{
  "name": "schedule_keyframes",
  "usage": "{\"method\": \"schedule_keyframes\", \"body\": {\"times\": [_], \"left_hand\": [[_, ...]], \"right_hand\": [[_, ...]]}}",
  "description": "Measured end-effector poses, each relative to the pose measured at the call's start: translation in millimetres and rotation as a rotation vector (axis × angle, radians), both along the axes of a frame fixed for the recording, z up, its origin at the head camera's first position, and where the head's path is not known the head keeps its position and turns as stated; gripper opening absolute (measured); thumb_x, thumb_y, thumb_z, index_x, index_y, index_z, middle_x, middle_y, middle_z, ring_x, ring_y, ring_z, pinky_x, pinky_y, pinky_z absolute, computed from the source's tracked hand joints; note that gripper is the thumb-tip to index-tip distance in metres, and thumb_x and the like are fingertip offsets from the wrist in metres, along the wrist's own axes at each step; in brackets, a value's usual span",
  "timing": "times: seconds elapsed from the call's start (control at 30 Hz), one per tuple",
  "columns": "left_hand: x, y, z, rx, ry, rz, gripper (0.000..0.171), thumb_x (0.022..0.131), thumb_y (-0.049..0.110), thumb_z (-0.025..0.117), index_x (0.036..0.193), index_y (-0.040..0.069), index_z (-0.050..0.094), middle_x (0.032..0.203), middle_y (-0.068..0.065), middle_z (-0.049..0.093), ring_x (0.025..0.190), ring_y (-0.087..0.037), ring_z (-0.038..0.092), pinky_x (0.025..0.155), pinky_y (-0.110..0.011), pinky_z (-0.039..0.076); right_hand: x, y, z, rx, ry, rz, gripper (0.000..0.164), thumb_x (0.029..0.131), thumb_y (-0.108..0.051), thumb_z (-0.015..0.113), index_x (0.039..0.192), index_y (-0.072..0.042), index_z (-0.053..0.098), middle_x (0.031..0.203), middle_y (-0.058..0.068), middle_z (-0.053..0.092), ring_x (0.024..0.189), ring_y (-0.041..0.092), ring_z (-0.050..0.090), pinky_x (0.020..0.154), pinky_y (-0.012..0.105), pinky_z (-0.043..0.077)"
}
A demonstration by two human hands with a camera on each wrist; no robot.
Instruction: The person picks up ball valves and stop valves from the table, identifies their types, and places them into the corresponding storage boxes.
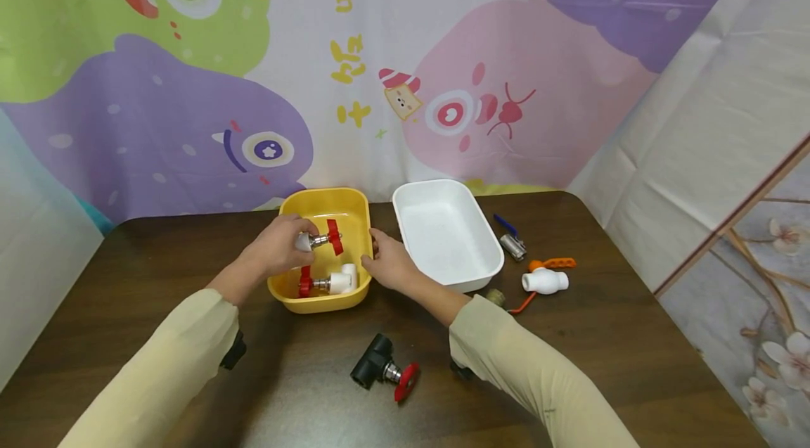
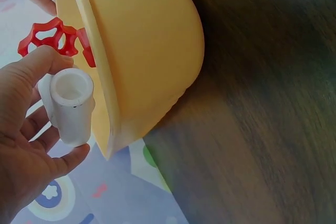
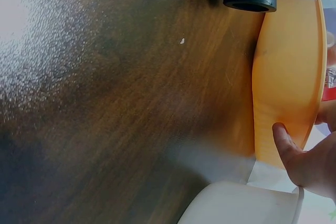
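My left hand [image 1: 278, 247] pinches a white stop valve [image 2: 73, 111] by its tee-shaped body, over the yellow bin [image 1: 329, 305]. That valve's red handwheel [image 1: 334, 237] points right. A second white stop valve [image 1: 342, 282] with a red handwheel lies on the bin's floor, towards the near side. My right hand [image 1: 394, 265] grips the bin's right rim, with its thumb [image 3: 284, 142] against the outer wall and fingers over the edge. On the table in front of the bin lies a black stop valve [image 1: 373, 361] with a red handwheel [image 1: 407, 382].
A white bin [image 1: 449, 233] stands right of the yellow one. Farther right lie a metal valve [image 1: 513, 247] with a blue lever and a white ball valve [image 1: 545, 282] with an orange handle. A brass valve [image 1: 496, 297] is partly hidden by my right forearm. A patterned cloth hangs behind the table.
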State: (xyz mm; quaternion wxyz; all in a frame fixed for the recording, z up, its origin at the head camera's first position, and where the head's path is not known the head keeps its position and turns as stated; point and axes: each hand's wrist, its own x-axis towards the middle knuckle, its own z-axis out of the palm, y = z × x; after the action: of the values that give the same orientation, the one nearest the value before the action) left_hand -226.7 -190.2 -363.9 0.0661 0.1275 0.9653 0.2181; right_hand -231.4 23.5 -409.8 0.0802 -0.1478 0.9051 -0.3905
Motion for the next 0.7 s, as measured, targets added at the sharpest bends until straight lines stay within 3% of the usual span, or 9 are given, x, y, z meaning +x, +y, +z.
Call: {"method": "schedule_keyframes", "body": {"times": [0.4, 0.7], "left_hand": [[-8.9, -1, -6.8, 0.024, 0.021, -0.002, 0.036, 0.073, 0.009, 0.068, 0.108, 0.002, 0.062, 0.105, -0.016, 0.055, 0.098, -0.03, 0.046, 0.091, -0.045, 0.047], [-12.1, -2, -10.8, 0.022, -0.036, 0.021, 0.037, 0.075, 0.01, 0.069, 0.111, 0.002, 0.061, 0.105, -0.015, 0.053, 0.095, -0.029, 0.048, 0.091, -0.045, 0.048]], "right_hand": [[-1.6, 0, -2.5, -0.008, -0.018, -0.004, 0.06, 0.09, -0.015, 0.057, 0.142, 0.001, 0.033, 0.118, 0.016, 0.062, 0.091, 0.019, 0.063, 0.068, 0.023, 0.051], [-1.7, 0, -2.3, 0.006, -0.019, -0.001, 0.06, 0.09, -0.015, 0.056, 0.143, 0.001, 0.032, 0.116, 0.014, 0.063, 0.09, 0.018, 0.063, 0.068, 0.022, 0.051]]}}
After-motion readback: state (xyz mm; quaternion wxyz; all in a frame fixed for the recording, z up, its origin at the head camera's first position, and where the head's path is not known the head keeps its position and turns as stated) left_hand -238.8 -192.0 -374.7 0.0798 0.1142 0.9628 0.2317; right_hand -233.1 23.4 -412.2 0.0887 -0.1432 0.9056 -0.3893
